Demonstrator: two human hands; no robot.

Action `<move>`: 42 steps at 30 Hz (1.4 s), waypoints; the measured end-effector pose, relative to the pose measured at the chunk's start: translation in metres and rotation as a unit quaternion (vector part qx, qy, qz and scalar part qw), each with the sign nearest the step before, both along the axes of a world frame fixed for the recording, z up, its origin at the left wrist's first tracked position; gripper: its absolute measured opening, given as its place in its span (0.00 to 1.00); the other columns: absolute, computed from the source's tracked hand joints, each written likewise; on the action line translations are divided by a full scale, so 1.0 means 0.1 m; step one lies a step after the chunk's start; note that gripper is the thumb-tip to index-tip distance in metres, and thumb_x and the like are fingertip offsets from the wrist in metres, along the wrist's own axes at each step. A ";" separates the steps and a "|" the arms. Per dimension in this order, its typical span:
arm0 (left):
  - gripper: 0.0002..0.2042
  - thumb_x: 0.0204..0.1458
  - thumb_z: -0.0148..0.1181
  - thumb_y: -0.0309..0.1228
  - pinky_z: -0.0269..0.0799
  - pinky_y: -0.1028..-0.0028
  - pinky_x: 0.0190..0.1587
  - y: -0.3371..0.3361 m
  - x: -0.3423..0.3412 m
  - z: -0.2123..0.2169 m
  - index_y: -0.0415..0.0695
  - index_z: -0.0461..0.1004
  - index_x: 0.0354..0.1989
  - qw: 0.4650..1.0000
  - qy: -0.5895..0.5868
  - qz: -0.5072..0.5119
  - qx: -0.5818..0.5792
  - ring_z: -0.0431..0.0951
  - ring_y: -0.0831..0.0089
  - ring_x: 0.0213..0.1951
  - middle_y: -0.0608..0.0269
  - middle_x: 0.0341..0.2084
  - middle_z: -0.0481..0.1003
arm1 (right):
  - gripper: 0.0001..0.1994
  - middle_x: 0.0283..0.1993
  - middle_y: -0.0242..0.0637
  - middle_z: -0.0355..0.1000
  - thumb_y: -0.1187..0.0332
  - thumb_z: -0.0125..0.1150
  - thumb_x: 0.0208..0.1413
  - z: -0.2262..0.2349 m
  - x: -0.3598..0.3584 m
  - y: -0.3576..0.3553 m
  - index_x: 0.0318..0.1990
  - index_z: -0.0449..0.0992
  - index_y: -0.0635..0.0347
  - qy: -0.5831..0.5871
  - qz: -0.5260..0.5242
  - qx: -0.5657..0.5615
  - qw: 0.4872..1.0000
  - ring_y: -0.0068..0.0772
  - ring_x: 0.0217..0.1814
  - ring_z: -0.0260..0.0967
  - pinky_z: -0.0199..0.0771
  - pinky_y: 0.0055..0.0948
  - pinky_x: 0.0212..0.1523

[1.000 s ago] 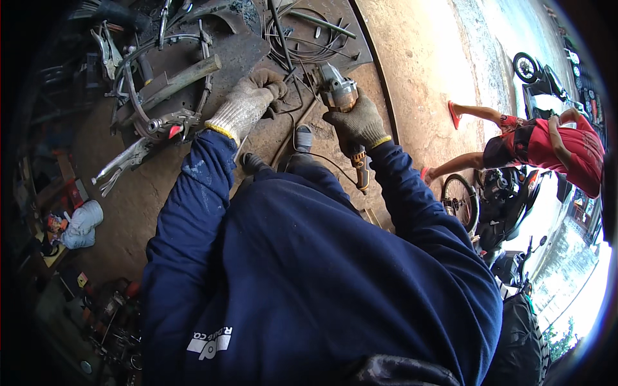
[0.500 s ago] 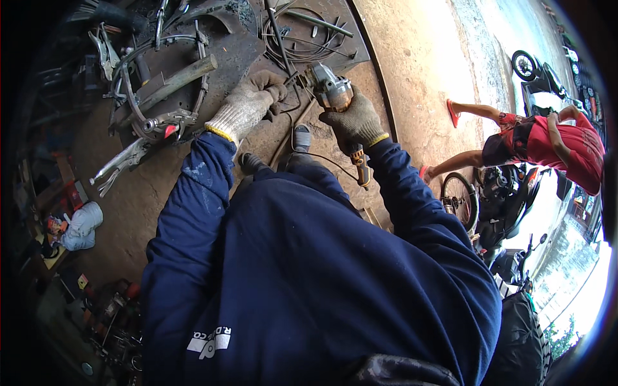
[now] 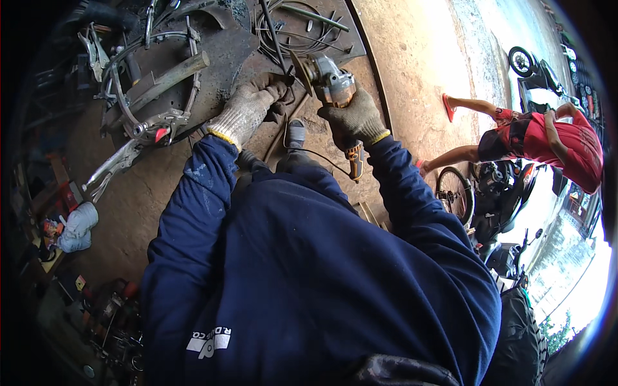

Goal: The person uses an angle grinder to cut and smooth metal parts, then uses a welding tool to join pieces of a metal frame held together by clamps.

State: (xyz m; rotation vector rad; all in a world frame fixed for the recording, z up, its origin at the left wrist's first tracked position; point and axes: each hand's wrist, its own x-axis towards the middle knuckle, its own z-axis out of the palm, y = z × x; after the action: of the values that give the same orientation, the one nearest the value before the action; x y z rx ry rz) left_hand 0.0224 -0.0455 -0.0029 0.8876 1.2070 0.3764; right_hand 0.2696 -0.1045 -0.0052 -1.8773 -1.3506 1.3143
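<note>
An angle grinder with a grey head and a yellow-and-black rear end is in my right hand, whose gloved fingers are wrapped round its body. Its disc faces left, towards my other hand. My left hand, in a knitted work glove with a yellow cuff, is closed with its fingertips pinched on a small dark metal piece close to the disc. The glove partly hides that piece. A dark cord curves beneath the grinder, past my feet.
A metal worktable at the far left bears a curved metal frame, a thick bar and coiled wire. At right, a person in red stands near a bicycle wheel and motorcycles. A white bundle lies at left.
The grinder has turned so that its disc now shows edge-on and nearer my left fingers. My left hand still pinches the metal piece. The whole view has shifted slightly.
</note>
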 end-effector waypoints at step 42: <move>0.20 0.70 0.49 0.43 0.65 0.83 0.25 -0.87 -0.92 -2.19 0.38 0.74 0.56 0.950 -0.197 -0.212 -0.114 0.71 0.84 0.26 0.71 0.32 0.75 | 0.39 0.55 0.58 0.75 0.54 0.71 0.50 -1.00 -0.73 0.35 0.65 0.66 0.72 0.634 -0.196 0.001 0.748 0.60 0.55 0.76 0.77 0.55 0.61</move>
State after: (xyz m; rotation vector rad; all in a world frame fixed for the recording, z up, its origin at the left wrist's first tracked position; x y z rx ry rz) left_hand -0.0697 -0.1320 -0.2220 0.7980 0.6521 0.0548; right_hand 0.1964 -0.0692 -0.1054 -0.7111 -0.1956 1.7390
